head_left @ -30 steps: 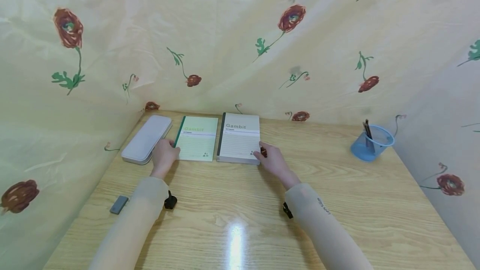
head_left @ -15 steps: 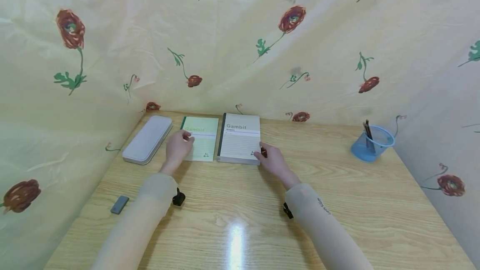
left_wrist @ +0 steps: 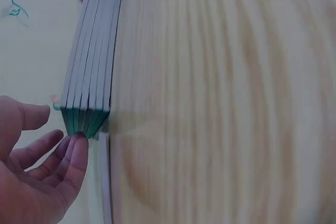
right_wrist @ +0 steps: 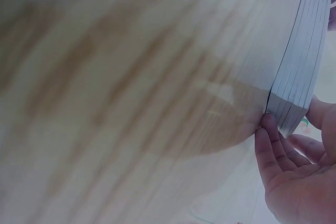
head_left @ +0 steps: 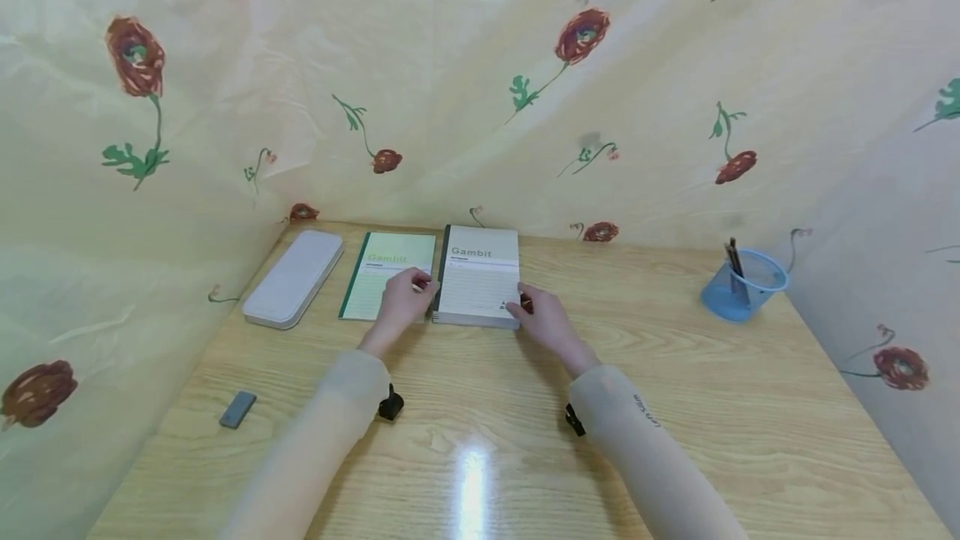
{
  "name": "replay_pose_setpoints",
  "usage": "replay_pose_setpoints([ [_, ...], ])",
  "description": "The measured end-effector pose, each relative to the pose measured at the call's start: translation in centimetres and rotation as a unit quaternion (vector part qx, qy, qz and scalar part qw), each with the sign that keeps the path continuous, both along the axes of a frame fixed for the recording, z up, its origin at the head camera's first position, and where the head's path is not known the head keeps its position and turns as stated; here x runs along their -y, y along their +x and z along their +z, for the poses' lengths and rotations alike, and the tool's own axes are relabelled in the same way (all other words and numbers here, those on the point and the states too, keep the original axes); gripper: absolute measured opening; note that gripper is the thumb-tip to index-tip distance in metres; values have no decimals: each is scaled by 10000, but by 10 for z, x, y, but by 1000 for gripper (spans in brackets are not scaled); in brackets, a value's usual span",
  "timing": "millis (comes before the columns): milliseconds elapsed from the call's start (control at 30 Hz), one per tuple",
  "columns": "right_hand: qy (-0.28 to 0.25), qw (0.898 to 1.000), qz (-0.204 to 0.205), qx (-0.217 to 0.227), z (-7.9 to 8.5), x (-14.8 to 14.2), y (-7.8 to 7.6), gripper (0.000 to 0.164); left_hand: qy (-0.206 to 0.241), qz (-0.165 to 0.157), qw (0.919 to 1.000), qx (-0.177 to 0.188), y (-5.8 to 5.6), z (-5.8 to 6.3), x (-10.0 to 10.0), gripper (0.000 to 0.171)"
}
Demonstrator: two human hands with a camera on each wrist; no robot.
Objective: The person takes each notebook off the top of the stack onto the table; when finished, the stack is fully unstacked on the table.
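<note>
A stack of several notebooks (head_left: 480, 277) with a pale cover marked "Gambit" lies near the back of the table; its layered edges (left_wrist: 94, 51) show in the left wrist view. My left hand (head_left: 403, 302) reaches over a single green-spined notebook (head_left: 367, 282) to the stack's dark spine. There the fingertips touch the spine's corner, while the thumb (left_wrist: 35, 116) stands apart from it. At the opposite side, my right hand (head_left: 549, 322) holds the stack's right edge near the front corner, thumb on the cover side and fingers (right_wrist: 270, 148) at the lower edge.
A pale, rounded oblong case (head_left: 294, 277) lies left of the notebooks. Nearer on the left is a small grey block (head_left: 237, 410). A blue mesh cup (head_left: 738, 294) with pencil-like sticks stands at right. Flowered cloth (head_left: 480, 107) hangs behind.
My left hand has moved right, from the green-spined notebook's left edge across its cover to the stack's spine. The right hand has stayed at the stack's right edge.
</note>
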State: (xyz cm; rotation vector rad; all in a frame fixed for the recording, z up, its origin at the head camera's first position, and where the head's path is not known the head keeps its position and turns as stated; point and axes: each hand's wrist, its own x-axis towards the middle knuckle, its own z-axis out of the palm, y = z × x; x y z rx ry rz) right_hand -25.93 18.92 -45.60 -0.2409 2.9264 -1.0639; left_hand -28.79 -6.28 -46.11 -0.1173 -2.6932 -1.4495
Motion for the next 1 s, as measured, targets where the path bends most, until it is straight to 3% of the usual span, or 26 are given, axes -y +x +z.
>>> replay_pose_setpoints([
  [267, 20, 10000, -82, -31, 0, 1, -2, 51, 146, 115, 9994, 303, 2, -8, -11, 26],
  [500, -1, 9996, -239, 176, 6, 2, 0, 51, 230, 17, 9987, 447, 2, -6, -10, 26],
  [767, 154, 9994, -288, 137, 9, 4, 1, 37, 196, -38, 9988, 451, 1, -6, -9, 26],
  [1000, -18, 9993, -330, 193, 7, 4, 1, 30, 362, -127, 9977, 565, 4, -5, -8, 28],
])
